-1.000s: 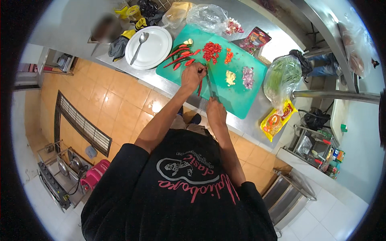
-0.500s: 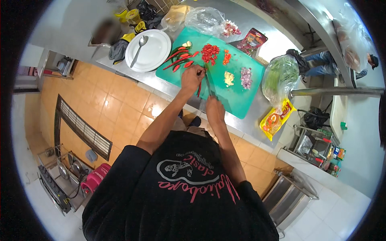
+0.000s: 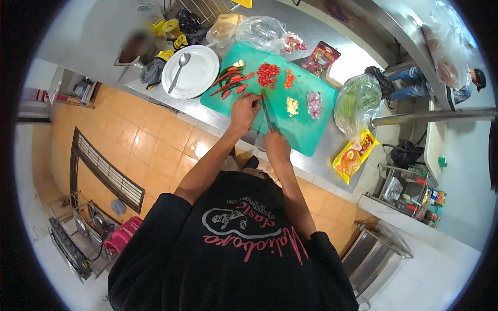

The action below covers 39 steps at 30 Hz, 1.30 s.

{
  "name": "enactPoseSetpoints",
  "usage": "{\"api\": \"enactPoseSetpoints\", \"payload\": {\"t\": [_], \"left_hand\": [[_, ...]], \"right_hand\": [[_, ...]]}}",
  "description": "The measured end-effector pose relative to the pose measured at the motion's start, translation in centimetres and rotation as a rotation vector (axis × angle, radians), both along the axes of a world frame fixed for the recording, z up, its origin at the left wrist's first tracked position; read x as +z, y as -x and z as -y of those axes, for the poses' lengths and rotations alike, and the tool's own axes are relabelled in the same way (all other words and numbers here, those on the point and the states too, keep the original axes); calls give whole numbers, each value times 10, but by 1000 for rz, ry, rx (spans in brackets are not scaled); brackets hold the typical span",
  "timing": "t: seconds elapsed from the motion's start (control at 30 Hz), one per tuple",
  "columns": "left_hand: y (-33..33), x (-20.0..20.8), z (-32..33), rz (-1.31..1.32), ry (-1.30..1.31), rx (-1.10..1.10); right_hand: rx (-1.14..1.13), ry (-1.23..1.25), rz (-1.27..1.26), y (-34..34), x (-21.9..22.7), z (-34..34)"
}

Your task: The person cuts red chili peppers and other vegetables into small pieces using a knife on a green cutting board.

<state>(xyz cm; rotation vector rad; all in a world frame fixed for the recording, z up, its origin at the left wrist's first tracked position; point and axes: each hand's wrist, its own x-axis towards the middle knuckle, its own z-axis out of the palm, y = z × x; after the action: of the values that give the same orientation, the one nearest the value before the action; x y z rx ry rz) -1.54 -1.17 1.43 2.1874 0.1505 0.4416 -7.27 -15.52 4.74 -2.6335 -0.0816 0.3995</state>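
Observation:
On the green cutting board [image 3: 306,132], my left hand [image 3: 246,110] is closed, its fingertips pinching a red chili [image 3: 262,97] that they mostly hide. My right hand [image 3: 278,146] grips a kitchen knife [image 3: 267,115]; its blade lies along the left fingertips, by the chili's end. Just beyond the blade sits a heap of chopped red chili [image 3: 268,74], with a smaller orange-red chopped pile [image 3: 289,79] beside it. Minced garlic [image 3: 292,107] and diced shallot [image 3: 314,104] form separate piles to the right. Whole red and dark chilies [image 3: 232,83] lie at the board's left, near pale cloves [image 3: 238,64].
Left of the board, a white plate [image 3: 205,83] carries a spoon [image 3: 179,73]. Clear plastic bags [image 3: 261,33] and shallot peelings [image 3: 294,43] lie behind. A bag of green vegetables [image 3: 358,101] and a yellow packet [image 3: 355,156] border the right. Another person [image 3: 415,83] stands far right.
My left hand has shifted slightly on the chili, and its dangling length now shows less. The knife stays beside the fingertips. The whole view has moved a little.

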Motion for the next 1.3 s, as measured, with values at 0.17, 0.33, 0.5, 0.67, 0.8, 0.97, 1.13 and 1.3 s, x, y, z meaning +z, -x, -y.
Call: {"api": "enactPoseSetpoints", "payload": {"t": [0.17, 0.33, 0.5, 0.67, 0.8, 0.97, 1.13, 1.3], "left_hand": [[-3, 0, -1, -7, -11, -31], [-5, 2, -2, -6, 1, -8], [-3, 1, -1, -46, 74, -2], [-5, -3, -8, -1, 59, -22], [-5, -3, -8, -94, 160, -30], [-7, -2, -12, -90, 183, -40], [-6, 4, -12, -134, 152, -47], [-5, 4, -10, -122, 145, -32]], "right_hand": [[11, -19, 57, -9, 2, -10], [19, 15, 46, -2, -8, -5], [26, -74, 75, 4, -3, -3], [12, -33, 21, 4, 0, 0], [-8, -6, -3, 12, 7, 9], [10, -47, 50, 3, 6, 5], [-27, -31, 28, 8, 8, 0], [7, -24, 14, 11, 4, 2]]}}
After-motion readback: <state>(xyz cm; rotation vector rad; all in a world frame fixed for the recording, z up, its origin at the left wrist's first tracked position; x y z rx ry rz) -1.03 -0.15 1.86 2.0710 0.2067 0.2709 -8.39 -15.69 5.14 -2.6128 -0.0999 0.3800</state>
